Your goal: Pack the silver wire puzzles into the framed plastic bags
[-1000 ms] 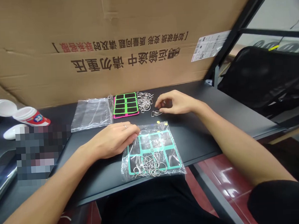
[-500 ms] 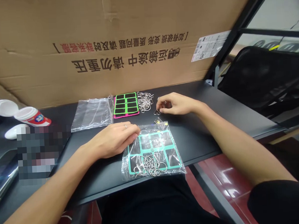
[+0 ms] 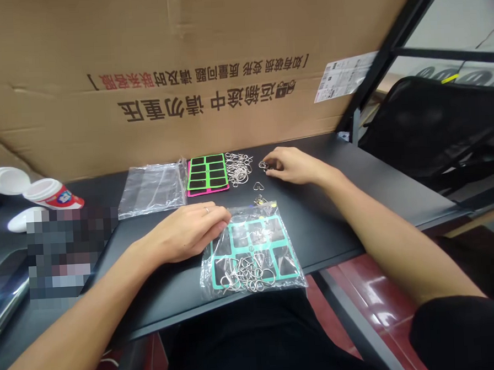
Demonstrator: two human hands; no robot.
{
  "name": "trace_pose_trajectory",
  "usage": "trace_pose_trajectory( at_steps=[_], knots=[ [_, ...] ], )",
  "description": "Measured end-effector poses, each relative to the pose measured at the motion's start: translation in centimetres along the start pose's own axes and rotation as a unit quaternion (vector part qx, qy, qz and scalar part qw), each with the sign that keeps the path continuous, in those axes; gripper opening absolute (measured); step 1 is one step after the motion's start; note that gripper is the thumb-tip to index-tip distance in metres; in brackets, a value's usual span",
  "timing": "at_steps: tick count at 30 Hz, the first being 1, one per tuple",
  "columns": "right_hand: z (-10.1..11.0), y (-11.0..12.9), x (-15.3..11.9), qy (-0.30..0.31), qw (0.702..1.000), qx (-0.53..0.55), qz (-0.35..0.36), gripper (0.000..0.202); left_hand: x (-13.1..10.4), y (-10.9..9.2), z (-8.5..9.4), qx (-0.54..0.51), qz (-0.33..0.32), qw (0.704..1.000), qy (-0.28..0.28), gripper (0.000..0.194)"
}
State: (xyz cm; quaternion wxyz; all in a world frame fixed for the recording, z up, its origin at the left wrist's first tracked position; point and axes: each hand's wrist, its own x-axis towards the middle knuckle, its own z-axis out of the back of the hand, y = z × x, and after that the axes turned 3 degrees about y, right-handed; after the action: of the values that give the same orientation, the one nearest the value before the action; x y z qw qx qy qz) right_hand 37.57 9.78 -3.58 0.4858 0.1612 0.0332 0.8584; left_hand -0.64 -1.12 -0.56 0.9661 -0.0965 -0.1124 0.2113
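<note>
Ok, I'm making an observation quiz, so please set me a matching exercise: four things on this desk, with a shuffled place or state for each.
1. Left hand
2. Right hand
3. Green-framed sheet
4. Teal-framed sheet

A. inside the near clear bag
B. fingertips at small metal pieces
C. touching that bag
D. on top of a pink sheet

Pairs: 1-C, 2-B, 3-D, 4-A
</note>
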Motion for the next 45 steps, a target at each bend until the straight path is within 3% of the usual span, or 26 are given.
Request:
trace_pose_trajectory(
  at_steps=[6,10,15,24,26,30,32,35,37,39,42,45],
  knots=[
    [-0.2,1.7,0.0,0.011,0.999,0.048,-0.011,0.010,0.0,0.1,-0.1,0.002,-0.003,1.000,0.002,0.018],
    [0.9,3.1,-0.3,-0.039,0.992,0.118,-0.025,0.006,0.0,0.0,-0.1,0.002,-0.001,1.000,-0.005,0.018],
    [1.9,4.4,-0.5,-0.048,0.979,0.193,-0.042,0.014,0.1,-0.1,-0.1,0.003,-0.002,1.000,-0.003,0.017],
    [2.1,4.4,-0.3,-0.039,0.949,0.308,-0.055,0.024,0.0,-0.1,0.0,0.002,0.002,1.000,0.002,0.018],
    [2.3,5.6,-0.6,0.000,0.934,0.355,-0.032,0.026,0.1,-0.1,0.0,-0.001,0.000,1.000,-0.003,0.018],
    [2.8,8.2,-1.3,0.189,0.884,0.415,0.103,0.029,0.1,-0.1,0.0,-0.006,-0.007,1.000,-0.011,0.018],
    [2.9,8.5,-1.4,0.229,0.865,0.427,0.133,0.030,0.0,-0.1,0.0,-0.005,-0.010,1.000,-0.010,0.018],
    [2.7,7.1,-1.1,0.126,0.889,0.434,0.077,0.031,0.0,0.0,-0.1,0.001,-0.013,1.000,-0.008,0.016],
    [2.3,5.8,-0.7,0.038,0.925,0.377,0.031,0.029,0.0,0.0,-0.1,0.003,-0.011,1.000,-0.007,0.015],
    [1.7,4.8,-0.4,-0.008,0.959,0.283,0.005,0.027,0.0,0.0,-0.1,0.005,-0.007,1.000,-0.005,0.015],
    [0.8,4.4,-0.2,0.001,0.986,0.169,-0.012,0.026,0.0,0.0,0.0,0.006,-0.003,1.000,-0.005,0.015],
    [0.2,4.4,-0.1,0.035,0.991,0.130,-0.009,0.024,0.0,-0.1,0.0,0.010,-0.003,1.000,-0.004,0.016]
  ],
)
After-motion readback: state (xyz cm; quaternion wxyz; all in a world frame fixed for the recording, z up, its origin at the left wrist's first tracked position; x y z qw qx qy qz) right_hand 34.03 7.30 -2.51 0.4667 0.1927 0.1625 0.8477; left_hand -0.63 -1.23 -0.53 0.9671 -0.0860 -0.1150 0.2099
